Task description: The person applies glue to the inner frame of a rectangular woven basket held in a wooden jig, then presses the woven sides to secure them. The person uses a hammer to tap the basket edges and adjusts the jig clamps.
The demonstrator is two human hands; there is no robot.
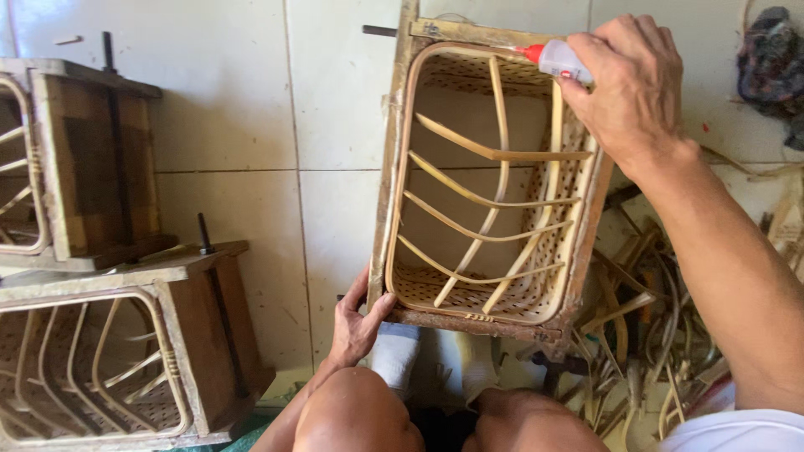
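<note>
Overhead, a person is looking down at a rattan basket [490, 188] sitting inside a wooden mould frame [387, 176], which is standing on a pale tiled floor [243, 109] just in front of their bare knees. Their left hand [358, 322] is gripping the frame's near left corner, fingers curled over the wooden edge, steadying it. Their right hand [632, 88] is closed around a small white glue bottle [559, 60] with a red nozzle, tipping it so the nozzle is pointing at the basket's far rim, near the top right corner. Curved cane ribs are crossing the basket's open mouth, and its walls are woven with small holes.

To do this well, it looks wise to be keeping the nozzle right at the joint where cane meets rim, squeezing gently so only a small bead is landing, while the left hand is holding the frame from shifting.

At the left, 2 more framed baskets [92, 360] are standing, each with a dark metal rod. Loose cane offcuts [645, 335] are lying in a heap at the right, beside the frame.
</note>
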